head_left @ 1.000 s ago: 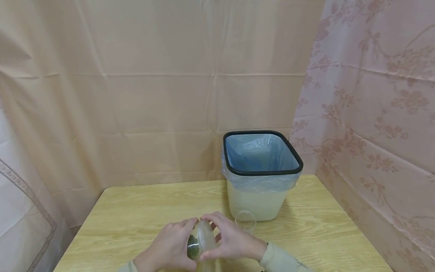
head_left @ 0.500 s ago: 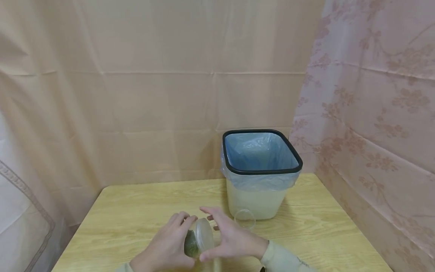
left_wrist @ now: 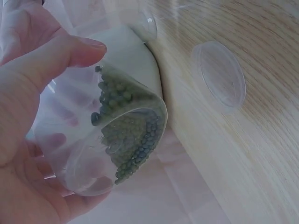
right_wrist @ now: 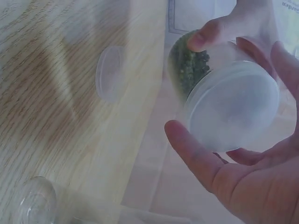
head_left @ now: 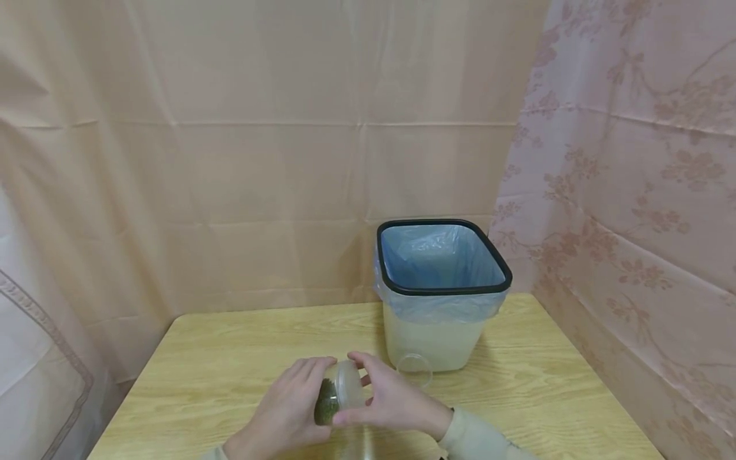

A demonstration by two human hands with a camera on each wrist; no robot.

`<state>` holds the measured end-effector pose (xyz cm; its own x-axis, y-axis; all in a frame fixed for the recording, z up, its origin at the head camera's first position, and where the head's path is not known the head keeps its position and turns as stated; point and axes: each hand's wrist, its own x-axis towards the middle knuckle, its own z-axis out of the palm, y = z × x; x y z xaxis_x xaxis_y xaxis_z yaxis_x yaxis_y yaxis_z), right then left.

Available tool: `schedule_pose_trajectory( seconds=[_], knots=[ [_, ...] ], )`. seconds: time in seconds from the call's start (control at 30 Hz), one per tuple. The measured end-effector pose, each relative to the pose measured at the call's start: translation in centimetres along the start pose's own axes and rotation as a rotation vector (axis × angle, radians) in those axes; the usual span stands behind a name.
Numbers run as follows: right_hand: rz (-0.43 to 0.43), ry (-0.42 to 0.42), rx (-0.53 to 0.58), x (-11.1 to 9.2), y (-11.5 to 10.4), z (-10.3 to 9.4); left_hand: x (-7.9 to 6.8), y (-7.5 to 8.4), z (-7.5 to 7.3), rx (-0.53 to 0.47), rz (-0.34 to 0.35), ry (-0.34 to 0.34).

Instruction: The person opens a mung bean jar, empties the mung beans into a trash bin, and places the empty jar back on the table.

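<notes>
A clear plastic jar [left_wrist: 79, 154] of green beans [left_wrist: 126, 135], which look like mung beans, is tipped on its side above the table. My left hand [head_left: 290, 406] grips its body, thumb on one side and fingers on the other. The beans lie along the jar's lower side. A frosted white lid [right_wrist: 233, 109] covers the jar's mouth, facing right. My right hand [head_left: 397, 399] holds this lid by its rim, thumb below and fingers above in the head view. Below the hands lies a clear container [head_left: 353, 444], partly hidden and cut off by the frame.
A clear round lid-like disc [left_wrist: 222, 74] lies on the wood-grain table [head_left: 241, 351], near the foot of a cream bin [head_left: 434, 345]. The bin has a black rim [head_left: 448, 292] and a blue bag [head_left: 437, 255]. Curtains hang behind and to both sides.
Half a second ago my right fingers were spread away from the lid; now they are back around its rim. My left hand keeps holding the jar, which has turned slightly.
</notes>
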<state>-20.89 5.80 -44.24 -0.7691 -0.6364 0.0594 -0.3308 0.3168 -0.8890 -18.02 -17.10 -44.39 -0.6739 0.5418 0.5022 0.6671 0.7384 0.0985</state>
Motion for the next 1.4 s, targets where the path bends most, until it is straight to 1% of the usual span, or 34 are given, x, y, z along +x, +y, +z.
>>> schedule_pose_trajectory(
  seconds=[0.17, 0.33, 0.5, 0.7, 0.8, 0.93, 1.1, 1.23, 1.4],
  knots=[
    [-0.011, 0.008, -0.030, 0.11, 0.14, -0.02, 0.04, 0.05, 0.05, 0.001, 0.026, 0.023],
    [-0.024, -0.001, -0.039, 0.08, 0.15, -0.17, -0.21, -0.09, 0.04, -0.013, 0.015, -0.007],
    [-0.088, -0.002, -0.057, -0.10, 0.18, -0.21, -0.36, -0.23, -0.04, -0.030, -0.003, -0.040],
    [-0.153, -0.019, -0.082, -0.34, 0.40, -0.26, -0.21, -0.16, 0.03, -0.031, 0.003, -0.035],
    [-0.135, -0.019, -0.092, -0.46, 0.37, -0.28, -0.11, -0.13, 0.03, -0.030, 0.003, -0.047],
    [-0.072, 0.009, -0.093, -0.54, 0.13, -0.19, 0.02, -0.11, 0.03, -0.025, 0.005, -0.054],
    [-0.037, 0.022, -0.090, -0.48, -0.07, -0.22, 0.11, -0.08, 0.14, -0.023, 0.019, -0.032],
    [-0.020, 0.008, -0.092, -0.43, 0.02, -0.35, 0.15, -0.04, 0.16, -0.025, 0.029, -0.016],
    [-0.022, -0.015, -0.104, -0.42, 0.15, -0.44, 0.14, 0.06, 0.03, -0.019, 0.024, -0.018]
  ],
)
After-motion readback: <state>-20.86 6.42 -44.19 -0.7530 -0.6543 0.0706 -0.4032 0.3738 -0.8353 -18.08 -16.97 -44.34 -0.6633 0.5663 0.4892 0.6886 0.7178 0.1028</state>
